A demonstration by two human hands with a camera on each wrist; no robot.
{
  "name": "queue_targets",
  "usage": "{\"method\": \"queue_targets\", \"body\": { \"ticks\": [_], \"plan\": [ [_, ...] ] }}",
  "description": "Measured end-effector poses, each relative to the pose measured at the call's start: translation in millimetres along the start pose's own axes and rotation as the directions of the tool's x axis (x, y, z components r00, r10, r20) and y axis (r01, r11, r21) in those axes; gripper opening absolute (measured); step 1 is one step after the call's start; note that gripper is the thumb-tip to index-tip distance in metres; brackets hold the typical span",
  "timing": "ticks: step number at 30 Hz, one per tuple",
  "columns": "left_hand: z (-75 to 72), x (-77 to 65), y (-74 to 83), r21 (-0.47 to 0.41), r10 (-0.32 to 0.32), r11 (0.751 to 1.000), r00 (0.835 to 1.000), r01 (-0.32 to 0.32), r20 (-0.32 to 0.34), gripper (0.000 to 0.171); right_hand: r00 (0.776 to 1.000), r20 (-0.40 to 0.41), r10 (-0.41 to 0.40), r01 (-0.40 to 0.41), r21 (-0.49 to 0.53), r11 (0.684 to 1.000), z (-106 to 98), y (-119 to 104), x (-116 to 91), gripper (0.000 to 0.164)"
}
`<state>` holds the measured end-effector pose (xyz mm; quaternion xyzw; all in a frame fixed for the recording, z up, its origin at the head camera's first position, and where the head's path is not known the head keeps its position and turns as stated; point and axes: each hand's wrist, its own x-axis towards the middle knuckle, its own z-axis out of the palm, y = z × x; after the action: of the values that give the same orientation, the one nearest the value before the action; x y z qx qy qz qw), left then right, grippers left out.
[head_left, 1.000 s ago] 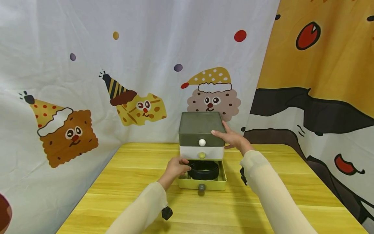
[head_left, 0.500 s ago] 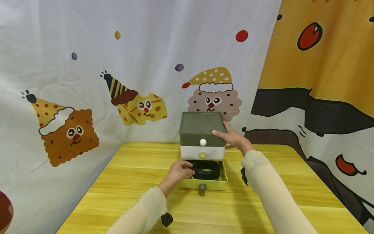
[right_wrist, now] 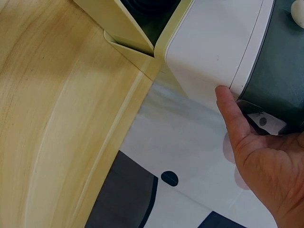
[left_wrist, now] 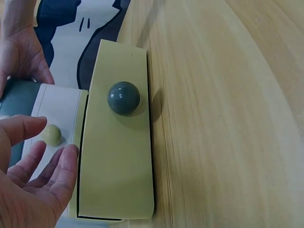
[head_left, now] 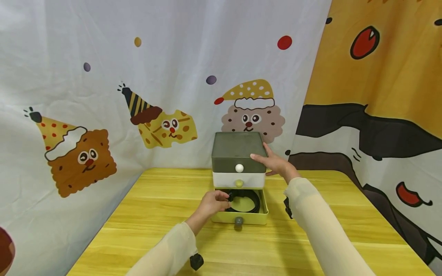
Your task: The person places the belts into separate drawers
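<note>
A small drawer cabinet stands on the table with a dark green top tier, a white middle tier and a pale yellow bottom drawer pulled out. Inside that drawer lies a coiled black belt, flat in a ring. My left hand is at the drawer's left side, next to the coil; in the left wrist view its thumb and fingers are apart with nothing between them. My right hand rests on the cabinet's upper right side, fingers spread. In the left wrist view the coil is hidden behind the drawer front.
The wooden table extends around the cabinet, with its far edge close behind. A cartoon-printed curtain hangs at the back and right. Round knobs stick out from the tiers, including a grey knob on the open drawer.
The black belt's coil has gone from standing tall to lying lower and flatter in the drawer. My left hand has shifted slightly right and let go of it. My right hand has stayed put.
</note>
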<state>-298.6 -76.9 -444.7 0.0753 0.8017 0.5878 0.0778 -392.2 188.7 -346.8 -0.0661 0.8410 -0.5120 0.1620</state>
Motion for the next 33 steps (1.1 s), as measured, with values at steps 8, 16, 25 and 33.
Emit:
{"method": "queue_targets", "body": {
  "ticks": [8,16,25,33],
  "plan": [
    [0.2,-6.3,2.8,-0.067,0.013,0.998,0.999,-0.01,0.042,0.027,1.0,-0.006,0.007,-0.007,-0.007,1.0,0,1,1,0.107],
    [8.0,-19.3,4.7,-0.111,0.04,0.993,0.997,-0.032,0.069,0.025,1.0,-0.008,0.007,-0.007,-0.008,1.0,0,1,3,0.107],
    [15.3,-27.2,-3.2,-0.058,0.022,0.998,0.997,-0.018,0.074,0.022,1.0,0.002,0.006,-0.006,0.01,1.0,0,1,1,0.107],
    [22.4,-34.8,-12.3,-0.03,0.031,0.999,0.996,-0.029,0.089,0.02,1.0,-0.004,0.008,-0.008,-0.001,1.0,0,2,3,0.107]
  ]
}}
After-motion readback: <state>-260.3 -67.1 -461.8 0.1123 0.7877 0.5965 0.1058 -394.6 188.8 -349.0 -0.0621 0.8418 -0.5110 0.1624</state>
